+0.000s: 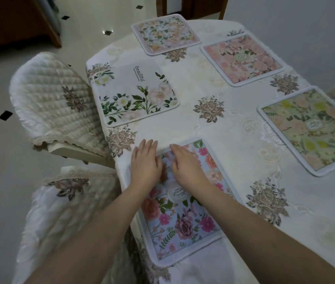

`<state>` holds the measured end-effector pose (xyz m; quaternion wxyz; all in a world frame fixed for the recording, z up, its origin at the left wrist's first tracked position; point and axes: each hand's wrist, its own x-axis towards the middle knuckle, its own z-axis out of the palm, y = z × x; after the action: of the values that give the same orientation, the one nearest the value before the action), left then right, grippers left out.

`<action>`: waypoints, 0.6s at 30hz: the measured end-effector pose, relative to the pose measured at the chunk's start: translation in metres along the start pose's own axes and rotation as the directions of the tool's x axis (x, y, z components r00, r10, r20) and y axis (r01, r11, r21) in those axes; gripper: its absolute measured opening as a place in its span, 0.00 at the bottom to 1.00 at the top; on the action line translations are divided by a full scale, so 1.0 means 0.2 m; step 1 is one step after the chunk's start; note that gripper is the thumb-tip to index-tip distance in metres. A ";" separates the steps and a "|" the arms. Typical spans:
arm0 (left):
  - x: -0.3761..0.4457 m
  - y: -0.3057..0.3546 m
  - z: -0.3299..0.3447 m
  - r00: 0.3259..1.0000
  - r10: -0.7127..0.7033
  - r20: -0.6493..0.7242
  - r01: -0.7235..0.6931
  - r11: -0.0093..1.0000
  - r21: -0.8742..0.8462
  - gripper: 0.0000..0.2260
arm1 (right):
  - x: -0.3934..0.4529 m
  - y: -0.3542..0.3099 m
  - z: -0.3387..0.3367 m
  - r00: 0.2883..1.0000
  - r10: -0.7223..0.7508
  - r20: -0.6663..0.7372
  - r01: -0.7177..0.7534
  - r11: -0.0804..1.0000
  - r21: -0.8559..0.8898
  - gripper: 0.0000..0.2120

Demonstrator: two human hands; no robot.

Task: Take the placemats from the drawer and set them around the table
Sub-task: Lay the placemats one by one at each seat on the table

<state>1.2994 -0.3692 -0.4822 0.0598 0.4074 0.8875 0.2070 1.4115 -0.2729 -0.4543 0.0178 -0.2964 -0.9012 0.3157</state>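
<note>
I see both hands flat, fingers straight, gripping nothing; my left hand (146,163) and right hand (187,165) press the far end of the nearest placemat (185,222) at the table (234,156) edge; four other placemats (242,59) lie spread around the tablecloth.

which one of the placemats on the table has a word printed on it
The white placemat at the table's left edge, beside the quilted chair. It reads "Beautiful" above green-leaved flowers; the other four show all-over floral prints.
</note>
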 end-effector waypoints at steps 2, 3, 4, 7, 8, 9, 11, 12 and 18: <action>-0.02 0.01 0.06 0.999 -0.010 0.031 0.009 0.999 0.040 0.24 | 0.09 0.02 0.07 0.998 -0.061 0.021 0.063 0.993 -0.105 0.25; -0.03 0.01 0.10 0.999 -0.008 0.052 0.005 0.998 0.065 0.26 | 0.13 0.03 0.10 0.996 -0.082 0.042 0.087 0.985 -0.146 0.25; -0.05 0.01 0.13 0.997 0.001 0.073 -0.008 0.995 0.101 0.27 | 0.15 0.05 0.13 0.993 -0.099 0.070 0.111 0.975 -0.193 0.26; -0.09 -0.01 0.20 0.995 0.013 0.100 -0.033 0.980 0.197 0.26 | 0.15 0.12 0.20 0.985 -0.151 0.086 0.172 0.914 -0.367 0.28; -0.09 -0.01 0.21 0.995 0.010 0.100 -0.031 0.979 0.203 0.26 | 0.15 0.14 0.22 0.985 -0.159 0.072 0.175 0.901 -0.396 0.29; -0.09 -0.01 0.21 0.995 0.005 0.104 -0.027 0.978 0.205 0.26 | 0.15 0.15 0.23 0.985 -0.163 0.060 0.173 0.897 -0.406 0.30; -0.09 -0.02 0.22 0.993 -0.005 0.115 -0.019 0.978 0.206 0.27 | 0.15 0.16 0.24 0.984 -0.170 0.060 0.179 0.895 -0.408 0.29; -0.09 -0.02 0.22 0.992 -0.011 0.122 -0.014 0.978 0.207 0.27 | 0.15 0.15 0.24 0.983 -0.172 0.056 0.180 0.895 -0.407 0.29; -0.09 0.00 0.19 0.989 -0.047 0.144 0.019 0.982 0.186 0.30 | 0.14 0.17 0.22 0.988 -0.153 0.020 0.148 0.900 -0.409 0.27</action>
<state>1.3211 -0.3705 -0.5177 0.0907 0.4106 0.9026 0.0924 1.3959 -0.2610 -0.5145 -0.0148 -0.2250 -0.9673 0.1160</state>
